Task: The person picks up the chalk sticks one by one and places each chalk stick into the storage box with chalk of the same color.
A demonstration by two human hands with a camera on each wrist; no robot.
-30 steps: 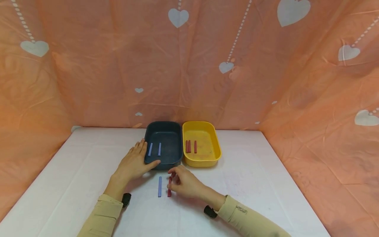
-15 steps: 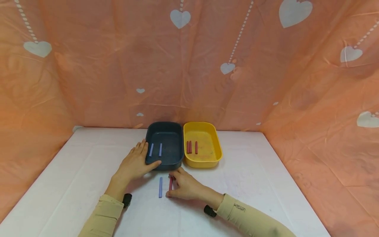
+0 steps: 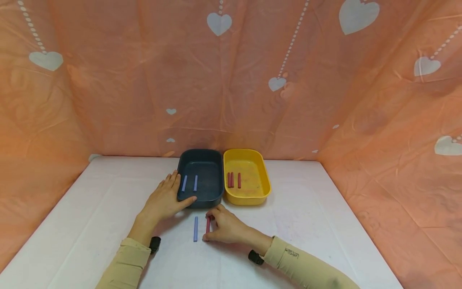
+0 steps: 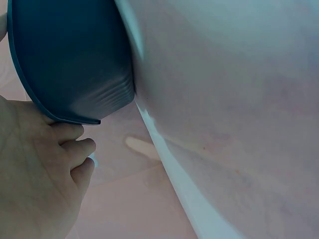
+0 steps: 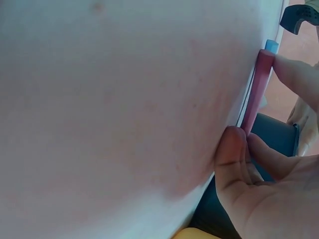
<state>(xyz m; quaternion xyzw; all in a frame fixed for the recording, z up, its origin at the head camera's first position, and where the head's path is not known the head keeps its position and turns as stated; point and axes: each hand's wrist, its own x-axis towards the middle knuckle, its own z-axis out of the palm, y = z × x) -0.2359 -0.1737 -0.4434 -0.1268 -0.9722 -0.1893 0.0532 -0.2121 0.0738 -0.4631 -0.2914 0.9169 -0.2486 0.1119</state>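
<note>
In the head view my right hand (image 3: pixel 229 226) pinches a red chalk stick (image 3: pixel 207 225) lengthwise, thumb at its near end and fingertips at its far end. The right wrist view shows the same red stick (image 5: pixel 258 89) between thumb and fingers, close to the tabletop. A blue chalk stick (image 3: pixel 195 229) lies just left of it. My left hand (image 3: pixel 164 200) rests against the dark blue tray (image 3: pixel 205 197), fingers fairly straight along its left side and thumb over its near rim. In the left wrist view, fingers touch the tray's rim (image 4: pixel 60 117).
Two blue chalk sticks (image 3: pixel 195 183) lie inside the dark tray. Beside it on the right stands a yellow tray (image 3: pixel 249 200) holding three red chalk sticks (image 3: pixel 239 180). Both trays stand on a white-covered table (image 3: pixel 299 224), before an orange curtain (image 3: pixel 245 112) with white hearts.
My right hand has spread its grip to the two ends of the red chalk stick, the thumb sliding toward the near end. The left hand stays on the tray.
</note>
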